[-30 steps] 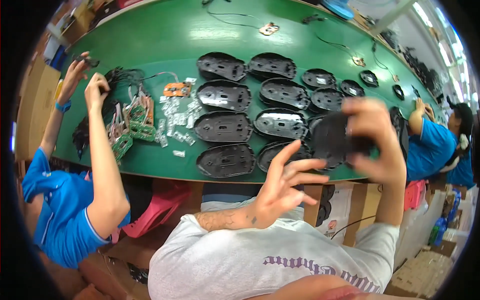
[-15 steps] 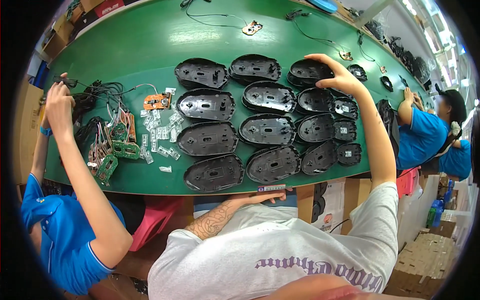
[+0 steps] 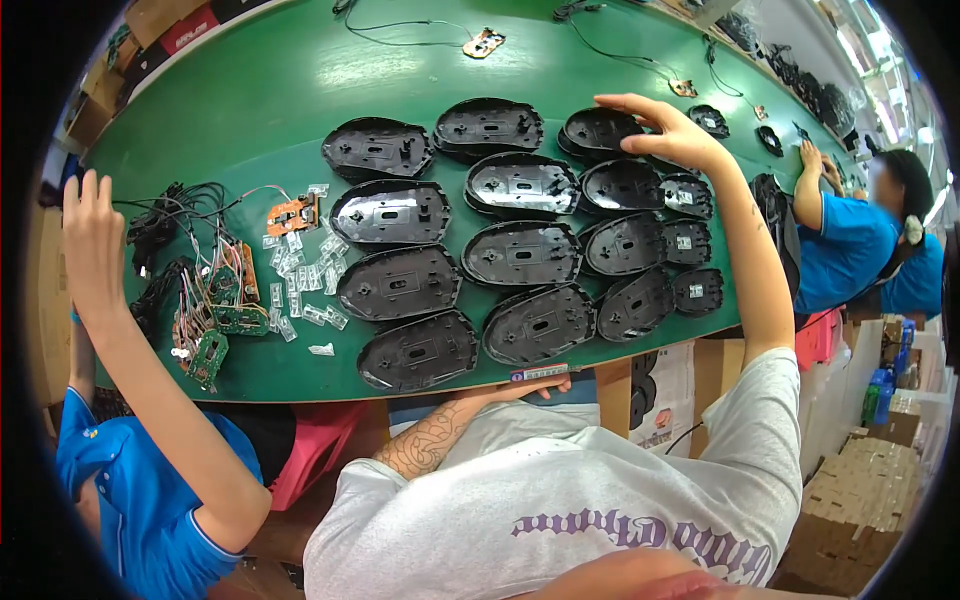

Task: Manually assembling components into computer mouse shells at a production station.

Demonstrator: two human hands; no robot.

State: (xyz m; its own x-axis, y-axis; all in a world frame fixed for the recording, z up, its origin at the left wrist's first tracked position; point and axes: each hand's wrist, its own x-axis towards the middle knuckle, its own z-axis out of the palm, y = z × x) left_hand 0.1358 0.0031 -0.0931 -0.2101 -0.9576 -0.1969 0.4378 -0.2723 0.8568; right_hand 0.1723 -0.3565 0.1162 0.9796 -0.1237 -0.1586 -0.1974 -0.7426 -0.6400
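Observation:
My right hand (image 3: 678, 138) is curled round the right end of a black mouse shell (image 3: 598, 128) in the far row, thumb on the near side and fingers on the far side. My left hand (image 3: 542, 387) rests low at the table's front edge by my lap, fingers stretched out and holding nothing. Several more mouse shells (image 3: 400, 284) lie open side up in rows between my hands and the parts on the left. Smaller black pieces with clear inserts (image 3: 697, 291) stand at the right end of the rows.
Left of the shells lie small clear plastic parts (image 3: 293, 280), an orange circuit board (image 3: 292, 214), green boards (image 3: 240, 318) with wires and black cables (image 3: 165, 225). A co-worker's hand (image 3: 95, 240) is raised at the left. Cabled boards (image 3: 484, 43) lie at the back of the green table (image 3: 240, 100).
The view has shifted slightly, while my right hand stays round the same mouse shell. The left co-worker's hand has come away from the black cable, fingers now straight. My left hand stays put.

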